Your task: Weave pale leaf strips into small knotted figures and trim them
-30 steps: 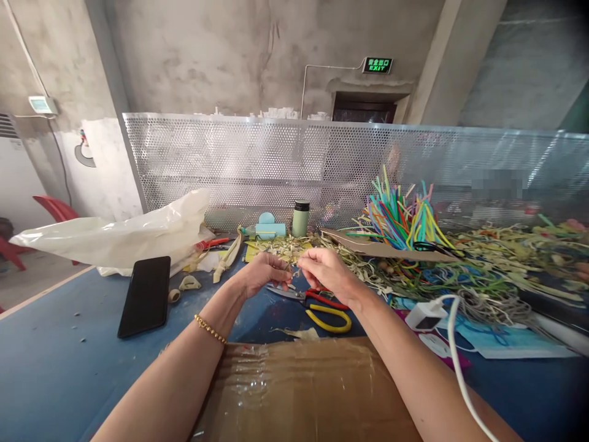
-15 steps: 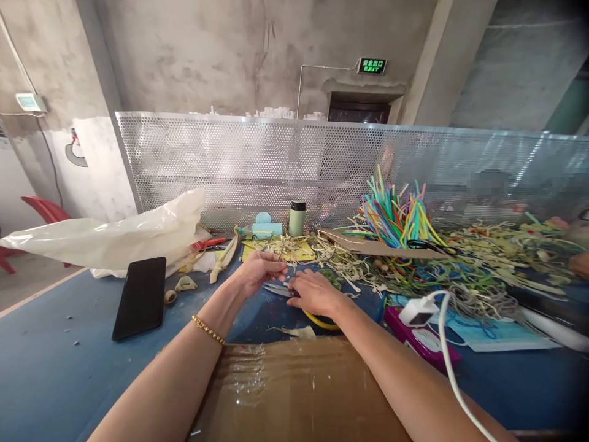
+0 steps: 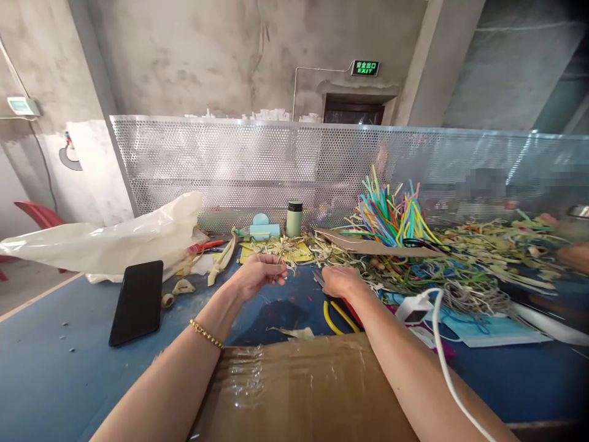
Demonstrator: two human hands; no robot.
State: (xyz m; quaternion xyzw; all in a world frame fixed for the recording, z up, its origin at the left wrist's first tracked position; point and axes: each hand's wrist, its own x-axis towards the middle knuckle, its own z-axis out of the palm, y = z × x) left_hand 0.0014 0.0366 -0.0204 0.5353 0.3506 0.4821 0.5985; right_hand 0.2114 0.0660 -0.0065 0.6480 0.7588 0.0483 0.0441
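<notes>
My left hand [image 3: 262, 274], a beaded bracelet at its wrist, is raised over the blue table with its fingers pinched together. Whatever sits between those fingertips is too small to name. To its right, my right hand [image 3: 341, 281] is closed over the middle of a pair of scissors [image 3: 332, 317]. A bit of blade shows left of the fingers, and yellow and red handle parts stick out below the hand. A pale scrap [image 3: 301, 333] lies between my forearms, by the edge of a cardboard sheet [image 3: 294, 387].
A black phone [image 3: 137, 302] and a plastic bag [image 3: 105, 236] are on the left. Behind are a green bottle [image 3: 294, 218] and pale strips on a yellow sheet [image 3: 248, 250]. Tangled strips [image 3: 497, 258], a white charger [image 3: 413, 309] and another person's hand [image 3: 575, 253] appear right.
My right hand has moved right, away from my left hand, and the scissors have shifted right with it. My left hand stays pinched in nearly the same place.
</notes>
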